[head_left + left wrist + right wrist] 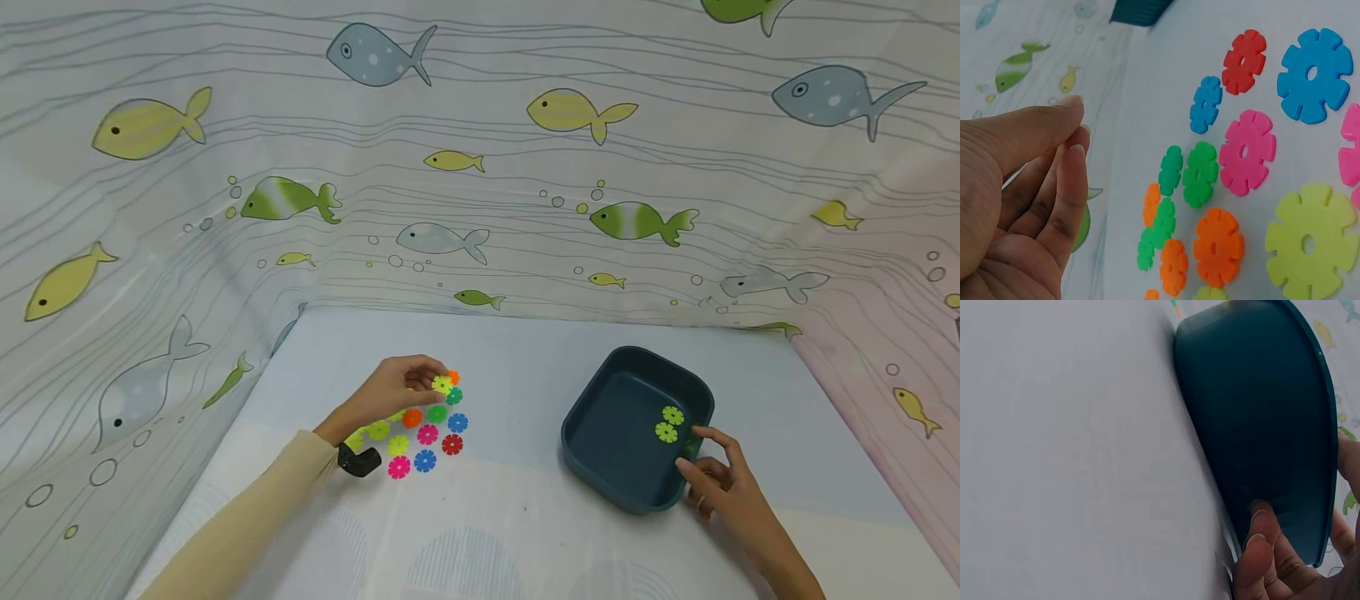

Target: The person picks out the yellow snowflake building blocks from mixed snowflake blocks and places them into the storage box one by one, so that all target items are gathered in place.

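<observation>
Your pale worktop (pixel 517 508) meets fish-patterned sheeting (pixel 517 192) at the back and both sides. Your left hand (pixel 401 382) pinches a yellow disc (pixel 442 385) between thumb and fingers, above the loose discs (pixel 427 434); your hand partly covers them. The left wrist view doesn't show the pinched disc. Your right hand (pixel 723 483) has its fingers curled on the blue tray (pixel 615 437), where two yellow-green discs (pixel 666 432) lie; its right wrist view hides the tray's inside.
</observation>
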`<state>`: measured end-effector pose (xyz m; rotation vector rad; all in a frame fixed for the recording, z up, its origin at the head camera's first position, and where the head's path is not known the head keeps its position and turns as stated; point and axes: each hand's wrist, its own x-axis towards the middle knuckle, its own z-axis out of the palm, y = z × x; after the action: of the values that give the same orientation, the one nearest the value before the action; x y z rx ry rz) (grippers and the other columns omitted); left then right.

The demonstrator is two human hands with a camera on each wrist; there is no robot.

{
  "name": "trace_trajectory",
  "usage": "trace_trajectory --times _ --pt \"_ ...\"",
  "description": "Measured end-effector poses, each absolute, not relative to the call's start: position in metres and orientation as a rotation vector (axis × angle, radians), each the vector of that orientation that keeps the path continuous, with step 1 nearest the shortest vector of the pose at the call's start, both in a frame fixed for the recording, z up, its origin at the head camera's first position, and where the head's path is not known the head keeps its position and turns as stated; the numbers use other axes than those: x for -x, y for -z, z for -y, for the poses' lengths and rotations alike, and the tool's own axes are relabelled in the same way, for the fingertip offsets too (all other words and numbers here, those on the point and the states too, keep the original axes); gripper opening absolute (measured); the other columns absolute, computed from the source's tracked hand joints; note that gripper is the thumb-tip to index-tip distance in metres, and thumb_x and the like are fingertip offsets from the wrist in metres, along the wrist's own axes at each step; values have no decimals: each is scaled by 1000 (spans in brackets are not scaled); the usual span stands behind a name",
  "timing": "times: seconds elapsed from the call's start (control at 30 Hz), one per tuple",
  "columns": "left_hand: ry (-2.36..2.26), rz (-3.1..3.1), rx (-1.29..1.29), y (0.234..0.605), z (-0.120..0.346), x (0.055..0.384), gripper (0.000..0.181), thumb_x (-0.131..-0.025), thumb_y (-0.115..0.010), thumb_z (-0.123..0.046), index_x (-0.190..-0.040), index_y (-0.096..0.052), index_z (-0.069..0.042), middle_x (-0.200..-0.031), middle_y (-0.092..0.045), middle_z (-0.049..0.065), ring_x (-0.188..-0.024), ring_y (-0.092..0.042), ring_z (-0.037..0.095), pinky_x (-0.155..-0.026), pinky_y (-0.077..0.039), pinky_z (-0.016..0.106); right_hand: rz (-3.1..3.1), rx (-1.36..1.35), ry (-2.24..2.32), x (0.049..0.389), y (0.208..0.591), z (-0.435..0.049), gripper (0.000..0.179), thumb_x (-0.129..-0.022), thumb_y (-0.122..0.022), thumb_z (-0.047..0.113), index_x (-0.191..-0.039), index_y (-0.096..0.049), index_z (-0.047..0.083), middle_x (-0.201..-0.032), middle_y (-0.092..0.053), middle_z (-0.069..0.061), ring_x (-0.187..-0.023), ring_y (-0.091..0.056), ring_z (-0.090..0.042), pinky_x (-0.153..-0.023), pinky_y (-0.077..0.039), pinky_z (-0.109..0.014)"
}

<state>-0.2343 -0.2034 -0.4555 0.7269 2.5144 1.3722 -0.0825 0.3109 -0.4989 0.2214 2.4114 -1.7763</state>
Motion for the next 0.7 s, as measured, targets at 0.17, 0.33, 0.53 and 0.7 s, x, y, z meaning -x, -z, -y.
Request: trace_trajectory --times 0.17,0.33,0.53,0.7 --pt "-1393 -2480 -792 456 199 236 34 -88 -85 -21 -119 -72 -19 -105 -71 -3 -94 -67 20 -81 -58 29 -2403 -249 1775 83 500 -310 62 -105 -62 31 -152 -21 35 -99 -64 -10 -75 -61 -26 -59 -54 -37" --pt "-1397 -2473 -871 457 193 238 35 -89 -84 -19 -121 -71 -16 -104 -70 -2 -94 -66 19 -81 -58 28 -2417 -248 1758 83 500 -310 62 -105 -63 34 -151 -22 36 -99 -65 -11 -76 -61 -26 -60 -55 -37" --pt "-1404 -2451 -912 457 183 239 33 -88 -84 -16 -119 -72 -15 -104 -70 -2 -93 -66 19 -80 -58 27 -2426 -237 1755 82 498 -310 61 -104 -63 36 -150 -23 39 -101 -64 -14 -76 -62 -28 -61 -56 -38" --pt "-1384 -2430 -920 456 175 239 31 -89 -84 -18 -118 -72 -16 -103 -70 -3 -92 -66 19 -80 -58 28 -2426 -226 1763 81 499 -311 61 -105 -62 34 -152 -22 35 -101 -65 -14 -76 -62 -28 -60 -55 -38"
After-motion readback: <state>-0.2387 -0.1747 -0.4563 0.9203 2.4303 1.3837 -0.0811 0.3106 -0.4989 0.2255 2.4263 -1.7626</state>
